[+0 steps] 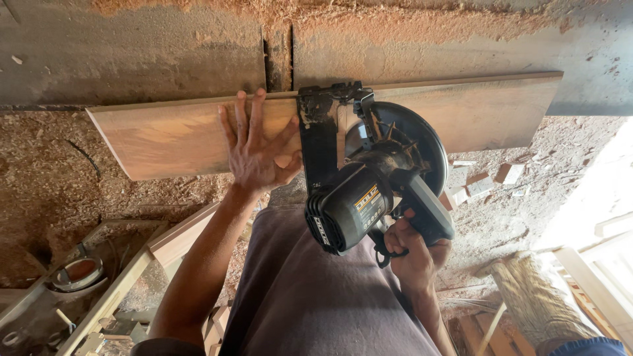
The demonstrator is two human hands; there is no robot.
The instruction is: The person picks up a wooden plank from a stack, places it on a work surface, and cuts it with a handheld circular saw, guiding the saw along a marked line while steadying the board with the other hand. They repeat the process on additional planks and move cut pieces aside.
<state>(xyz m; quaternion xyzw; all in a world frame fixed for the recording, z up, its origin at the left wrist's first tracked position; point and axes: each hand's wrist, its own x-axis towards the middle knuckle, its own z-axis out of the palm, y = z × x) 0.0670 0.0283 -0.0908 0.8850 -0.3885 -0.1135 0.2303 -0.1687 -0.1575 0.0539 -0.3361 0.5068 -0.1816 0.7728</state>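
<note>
my left hand (259,150) lies flat with fingers spread, pressing the wooden board (168,135), which rests across the sawdust-strewn workbench (132,56). my right hand (414,254) is closed around the handle of the circular saw (369,181), its base plate sitting on the board just beside my left thumb. risk: thumb so near the plate, a kickback or slip could reach it; the board's overhanging near edge may tip or pinch the blade. the blade is hidden by the guard, cut line not visible, trigger finger hard to make out.
</note>
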